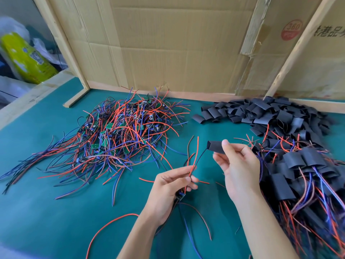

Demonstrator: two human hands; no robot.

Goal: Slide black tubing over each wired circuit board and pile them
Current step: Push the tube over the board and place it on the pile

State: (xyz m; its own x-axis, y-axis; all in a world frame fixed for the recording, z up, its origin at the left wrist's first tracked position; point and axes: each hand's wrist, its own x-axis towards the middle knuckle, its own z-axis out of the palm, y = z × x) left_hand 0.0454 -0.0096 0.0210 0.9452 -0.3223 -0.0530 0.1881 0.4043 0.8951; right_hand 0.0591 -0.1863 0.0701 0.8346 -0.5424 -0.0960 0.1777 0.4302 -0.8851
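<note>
A teal mat-covered surface [46,212] is seen from above, backed by flattened cardboard sheets [168,43] held between pale wooden battens [61,45]. On the left half of the surface a broad tangle of unsleeved circuit boards [119,131] is spread, small green boards being buried among red, blue and black leads that trail toward the left edge. Along the right side a heap of sleeved boards [302,172] is piled, each wrapped in black tubing with coloured wires sticking out, and behind it, against the back batten, a loose stock of cut tubing pieces [261,111] is gathered. At the far left, beyond the surface, a yellow-green packet [26,57] is glimpsed among plastic bags, blurred. Near the middle, the left hand [171,187] is held above the surface with its fingers pinched together on the red and black leads of one wired circuit board [180,195], the board itself being tucked against the palm while further wires hang below the wrist. Just to the right and slightly higher, the right hand [237,165] is raised with thumb and fingers clamped on a single black tubing piece [215,146], whose open end is turned leftward. The tip of the black lead is seen at that open mouth; whether it is inside cannot be told.
</note>
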